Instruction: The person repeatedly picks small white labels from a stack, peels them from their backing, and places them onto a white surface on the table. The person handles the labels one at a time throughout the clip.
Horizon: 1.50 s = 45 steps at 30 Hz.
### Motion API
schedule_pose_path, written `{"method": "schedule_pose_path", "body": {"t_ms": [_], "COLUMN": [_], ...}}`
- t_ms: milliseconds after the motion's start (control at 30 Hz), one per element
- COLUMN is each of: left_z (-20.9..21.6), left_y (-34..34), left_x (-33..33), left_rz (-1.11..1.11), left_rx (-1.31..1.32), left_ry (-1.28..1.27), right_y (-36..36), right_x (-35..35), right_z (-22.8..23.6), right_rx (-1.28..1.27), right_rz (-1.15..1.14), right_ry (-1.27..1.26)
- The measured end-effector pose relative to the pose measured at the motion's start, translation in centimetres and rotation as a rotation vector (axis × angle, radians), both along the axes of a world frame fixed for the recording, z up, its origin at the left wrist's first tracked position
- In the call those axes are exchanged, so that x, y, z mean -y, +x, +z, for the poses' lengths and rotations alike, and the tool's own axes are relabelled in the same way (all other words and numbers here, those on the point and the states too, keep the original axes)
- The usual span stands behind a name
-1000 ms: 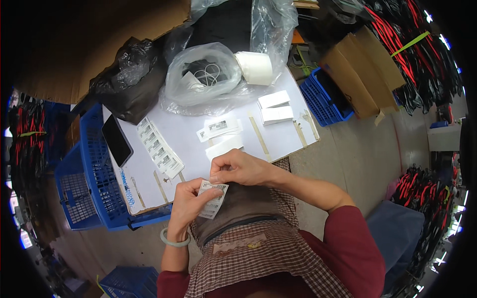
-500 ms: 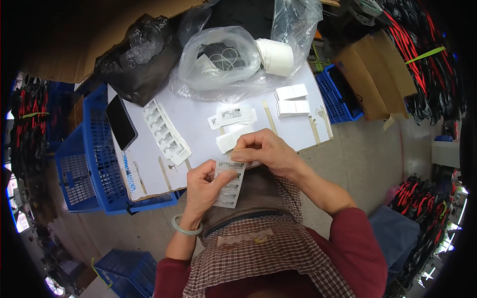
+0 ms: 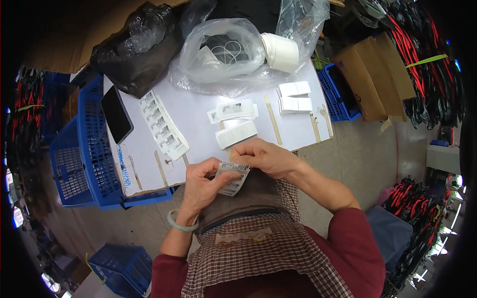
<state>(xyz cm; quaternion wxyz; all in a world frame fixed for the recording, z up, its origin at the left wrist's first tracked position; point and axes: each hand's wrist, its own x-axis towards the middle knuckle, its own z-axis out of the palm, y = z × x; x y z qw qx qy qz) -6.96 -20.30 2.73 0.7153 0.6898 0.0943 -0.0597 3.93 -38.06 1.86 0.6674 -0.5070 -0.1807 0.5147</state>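
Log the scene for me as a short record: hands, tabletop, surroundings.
Left hand: holds white printed paper label sheet, thumb across it
Right hand: at the sheet's upper edge; pinch contents hidden
White tabletop: black rectangular phone, white printed label strips, clear plastic bag, white cylindrical roll
Left of tabletop: blue plastic crate
Right of tabletop: brown cardboard box

The head camera (fisheye) looks down at hands (image 3: 202,185).

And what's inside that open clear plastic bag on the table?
Inside the clear plastic bag I see thin looped white cords and a white piece, perhaps paper. Whatever lies beneath them is covered.
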Motion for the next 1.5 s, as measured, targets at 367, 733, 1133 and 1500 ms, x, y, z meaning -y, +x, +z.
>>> {"method": "schedule_pose_path", "body": {"t_ms": [367,733,1133,1500], "left_z": [-0.2,-1.7,-3.0,-3.0], "left_y": [-0.6,-0.4,4.6,4.8], "left_x": [1.7,-0.9,-1.3,-1.3], "left_rz": [0.18,0.203,0.002,-0.005], "left_rx": [-0.019,-0.25,-0.238,-0.242], "left_ry": [-0.084,-0.147,0.541,0.546], "right_y": [-0.9,1.6,2.4,3.0], "right_x": [1.0,2.6,-0.5,-0.7], "right_z": [0.3,0.8,-0.2,0.3], "right_rx": [0.437,0.445,0.52,0.59], "right_rz": [-0.481,-0.538,-0.3,-0.239], "right_ry": [-0.183,-0.156,-0.516,-0.553]}}
